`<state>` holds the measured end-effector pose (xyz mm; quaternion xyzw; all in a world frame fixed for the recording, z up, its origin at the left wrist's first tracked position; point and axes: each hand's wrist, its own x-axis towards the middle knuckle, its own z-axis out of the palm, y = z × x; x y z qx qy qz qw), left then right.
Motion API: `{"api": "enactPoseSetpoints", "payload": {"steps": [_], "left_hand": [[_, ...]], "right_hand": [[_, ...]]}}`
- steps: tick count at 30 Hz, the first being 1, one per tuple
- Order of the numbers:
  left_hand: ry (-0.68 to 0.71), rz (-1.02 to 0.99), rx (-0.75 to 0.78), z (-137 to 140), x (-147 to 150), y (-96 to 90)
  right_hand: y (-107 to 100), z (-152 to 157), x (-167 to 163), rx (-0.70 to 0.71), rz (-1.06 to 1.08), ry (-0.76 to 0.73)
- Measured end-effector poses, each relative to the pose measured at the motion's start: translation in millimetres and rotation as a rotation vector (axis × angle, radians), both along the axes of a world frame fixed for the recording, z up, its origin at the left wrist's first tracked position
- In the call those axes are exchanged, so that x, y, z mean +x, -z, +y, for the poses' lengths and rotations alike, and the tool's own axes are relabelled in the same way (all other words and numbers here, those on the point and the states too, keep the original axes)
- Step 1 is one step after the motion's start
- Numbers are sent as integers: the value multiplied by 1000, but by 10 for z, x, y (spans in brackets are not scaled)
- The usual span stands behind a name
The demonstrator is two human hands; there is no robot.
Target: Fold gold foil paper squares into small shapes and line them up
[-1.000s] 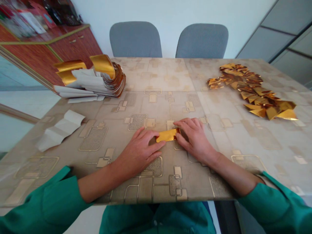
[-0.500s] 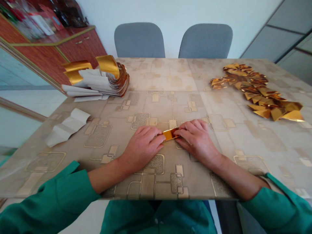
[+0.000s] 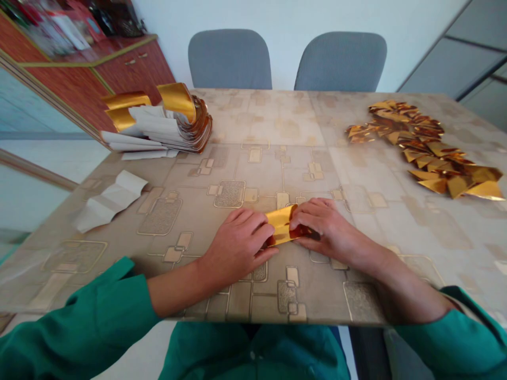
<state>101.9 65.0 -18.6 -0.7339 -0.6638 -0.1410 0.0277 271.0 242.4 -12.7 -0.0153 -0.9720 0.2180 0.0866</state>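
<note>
A shiny piece of gold foil paper (image 3: 282,224) lies between my hands just above the table near its front edge. My left hand (image 3: 246,236) is closed on the paper's left end, its fingers curled over it. On the other end, my right hand (image 3: 321,226) grips with the thumb below and bent fingers on top. The paper looks partly folded, and its two ends are hidden under my fingers.
A stack of gold-and-white paper sheets (image 3: 158,129) stands at the back left of the patterned table (image 3: 285,121). A creased pale sheet (image 3: 113,201) lies nearer. Folded gold paper pieces (image 3: 428,145) form a long pile at the right. Two grey chairs (image 3: 229,59) stand behind.
The gold paper shows a broader face between my hands than before, where it was a narrow strip. Both hands have shifted slightly, the right one a little further right.
</note>
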Motion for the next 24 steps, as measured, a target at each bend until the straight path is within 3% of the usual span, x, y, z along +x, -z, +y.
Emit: {"api": "enactPoseSetpoints", "payload": {"steps": [13, 24], "left_hand": [[-52, -123, 10, 23, -1, 13], [-129, -288, -19, 64, -35, 22]], "right_hand": [[-22, 95, 32, -193, 11, 7], [117, 16, -52, -113, 15, 189]]}}
